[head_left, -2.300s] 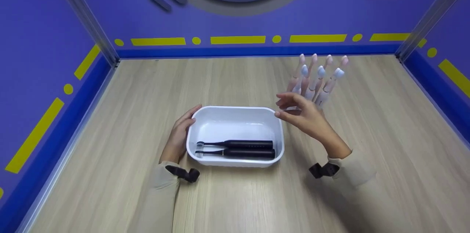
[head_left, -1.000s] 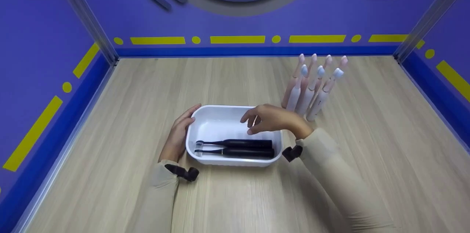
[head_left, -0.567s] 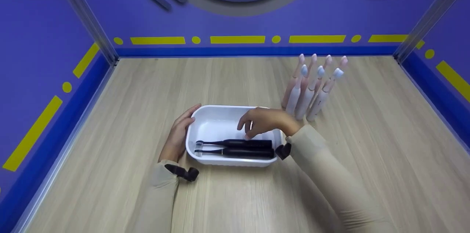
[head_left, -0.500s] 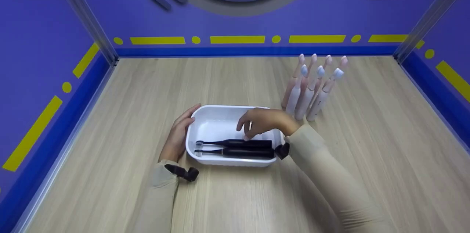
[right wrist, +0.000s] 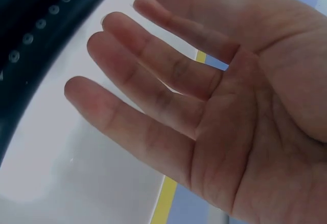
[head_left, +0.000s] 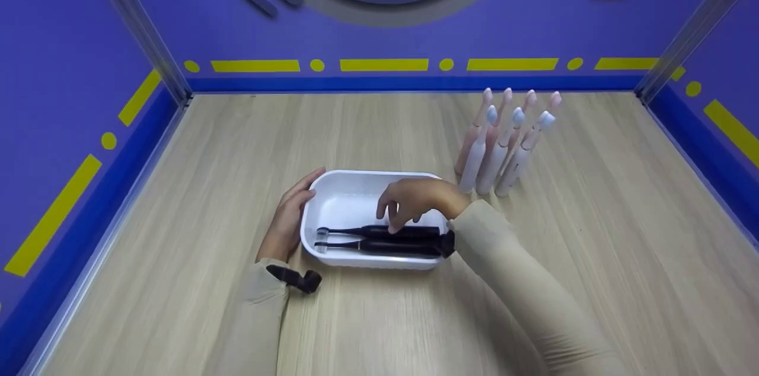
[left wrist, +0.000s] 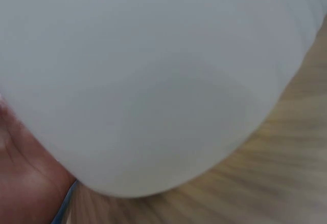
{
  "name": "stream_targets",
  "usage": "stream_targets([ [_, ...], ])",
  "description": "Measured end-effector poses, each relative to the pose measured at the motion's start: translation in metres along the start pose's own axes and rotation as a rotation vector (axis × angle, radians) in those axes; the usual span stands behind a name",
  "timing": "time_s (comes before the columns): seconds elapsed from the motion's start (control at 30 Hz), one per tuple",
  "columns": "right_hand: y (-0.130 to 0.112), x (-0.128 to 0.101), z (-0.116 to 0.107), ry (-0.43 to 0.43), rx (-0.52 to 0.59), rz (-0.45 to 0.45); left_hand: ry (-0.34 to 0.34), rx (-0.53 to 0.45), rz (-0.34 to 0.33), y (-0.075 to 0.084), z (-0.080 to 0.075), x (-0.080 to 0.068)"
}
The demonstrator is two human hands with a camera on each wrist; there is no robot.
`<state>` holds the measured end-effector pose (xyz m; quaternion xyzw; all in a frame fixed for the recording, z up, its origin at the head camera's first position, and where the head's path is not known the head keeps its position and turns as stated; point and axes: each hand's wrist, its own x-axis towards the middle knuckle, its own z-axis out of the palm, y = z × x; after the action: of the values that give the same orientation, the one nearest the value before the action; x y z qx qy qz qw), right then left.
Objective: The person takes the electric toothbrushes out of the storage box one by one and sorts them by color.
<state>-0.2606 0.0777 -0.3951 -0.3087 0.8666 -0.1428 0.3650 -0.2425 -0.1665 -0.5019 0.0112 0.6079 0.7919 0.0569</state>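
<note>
My right hand (head_left: 415,201) has dropped into the white tub (head_left: 356,186), fingers loose and spread, tips just reaching the upper black toothbrush (head_left: 379,231) at its 6 o'clock wall; nothing gripped yet; left hand (head_left: 289,219) flat, bracing the tub's 9 o'clock side.

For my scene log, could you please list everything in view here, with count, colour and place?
black electric toothbrushes: 2, black, lying side by side in the tub, heads to the left
tub: 1, white, middle of the table
upright electric toothbrushes: 7, pink and white, standing clustered right of and behind the tub
table: 1, light wood, walled in purple
left hand: rests against the tub's left end
right hand: over the tub, fingertips at the rear black toothbrush
</note>
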Motion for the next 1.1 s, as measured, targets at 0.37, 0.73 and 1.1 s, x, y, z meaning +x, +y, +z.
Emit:
stream_targets([
  [0.37, -0.003, 0.007, 0.001, -0.006, -0.012, 0.045, 0.011, 0.012, -0.008, 0.000, 0.000, 0.000],
  [0.73, -0.001, 0.012, 0.004, -0.014, -0.009, 0.061, 0.001, -0.025, 0.003, 0.001, 0.000, -0.001],
  [1.1, 0.000, 0.015, 0.007, -0.021, 0.006, 0.051, -0.013, -0.035, 0.012, 0.001, 0.001, -0.001],
])
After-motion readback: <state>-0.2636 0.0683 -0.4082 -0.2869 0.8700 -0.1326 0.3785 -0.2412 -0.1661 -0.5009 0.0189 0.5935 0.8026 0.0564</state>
